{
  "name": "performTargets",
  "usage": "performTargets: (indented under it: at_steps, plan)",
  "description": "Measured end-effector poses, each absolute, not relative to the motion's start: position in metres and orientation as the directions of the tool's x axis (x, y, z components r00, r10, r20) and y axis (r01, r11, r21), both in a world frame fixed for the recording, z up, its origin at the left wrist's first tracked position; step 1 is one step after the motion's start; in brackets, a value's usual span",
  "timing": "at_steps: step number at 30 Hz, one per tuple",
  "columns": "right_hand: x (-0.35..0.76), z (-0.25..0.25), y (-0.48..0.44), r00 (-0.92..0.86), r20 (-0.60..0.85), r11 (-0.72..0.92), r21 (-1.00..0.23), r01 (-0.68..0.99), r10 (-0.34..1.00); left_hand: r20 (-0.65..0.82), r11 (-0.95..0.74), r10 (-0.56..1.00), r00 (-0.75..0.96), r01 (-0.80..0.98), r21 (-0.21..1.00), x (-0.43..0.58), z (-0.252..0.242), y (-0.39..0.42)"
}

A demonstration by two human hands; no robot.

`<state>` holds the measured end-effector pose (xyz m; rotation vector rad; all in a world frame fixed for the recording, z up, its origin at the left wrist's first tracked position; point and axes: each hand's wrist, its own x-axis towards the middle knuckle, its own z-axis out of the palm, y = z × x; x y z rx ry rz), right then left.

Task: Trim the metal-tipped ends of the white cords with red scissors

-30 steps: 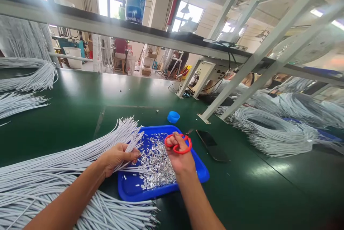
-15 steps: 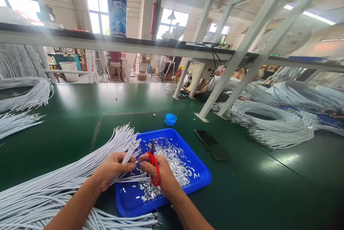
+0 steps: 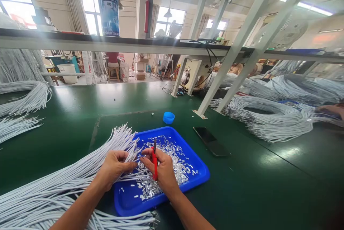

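My left hand (image 3: 116, 167) is closed on the ends of several white wires (image 3: 102, 160), part of a long bundle that runs off to the lower left. Red-handled scissors (image 3: 155, 165) sit in my right hand (image 3: 162, 170), blades pointing up and away. The thumb and forefinger of that hand are near the wire ends, and whether a small piece is between them I cannot make out. Under both hands lies a blue tray (image 3: 201, 172), strewn with small shiny metal terminals (image 3: 178, 163). A second wire bundle (image 3: 123, 221) reaches along the tray's near edge.
Behind the tray stands a small blue cap (image 3: 168, 117); a dark phone (image 3: 211, 141) lies to its right. Coiled wires (image 3: 276, 118) rest by a white metal frame (image 3: 215, 86). More coils (image 3: 29, 95) lie at left. A spray can (image 3: 108, 7) stands on the shelf.
The scissors have turned in my right hand so their handles now show edge-on. My right fingers have opened slightly from the wire ends. At the far right, a person's hand has come into view.
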<state>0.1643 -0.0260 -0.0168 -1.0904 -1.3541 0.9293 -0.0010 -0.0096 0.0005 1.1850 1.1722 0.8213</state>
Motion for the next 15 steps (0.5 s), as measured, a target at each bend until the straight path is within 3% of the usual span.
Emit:
performTargets:
  at_steps: [4, 8, 10, 12, 15]
  plan:
    - [0.162, -0.014, -0.03, 0.052, 0.442, 0.408, -0.862, 0.299, 0.895, -0.229, 0.18, 0.951, 0.209, 0.229, 0.957, 0.004, -0.004, -0.01]
    - [0.161, -0.013, -0.031, 0.087, 0.432, 0.394, -0.876, 0.277, 0.898, -0.274, 0.277, 0.911, 0.309, 0.036, 0.96, -0.002, 0.001, -0.009]
    - [0.16, -0.014, -0.031, 0.105, 0.305, 0.29, -0.948, 0.134, 0.947, -0.276, 0.305, 0.907, 0.316, -0.045, 0.951, -0.004, 0.005, -0.009]
    - [0.156, -0.015, -0.03, 0.059, 0.093, 0.1, -0.984, -0.145, 0.994, -0.253, 0.279, 0.921, 0.295, -0.049, 0.959, -0.004, 0.009, -0.01]
    - [0.154, -0.017, -0.028, -0.119, -0.146, -0.186, -0.848, -0.495, 0.982, -0.197, 0.204, 0.94, 0.279, 0.005, 0.979, 0.0, 0.011, -0.013]
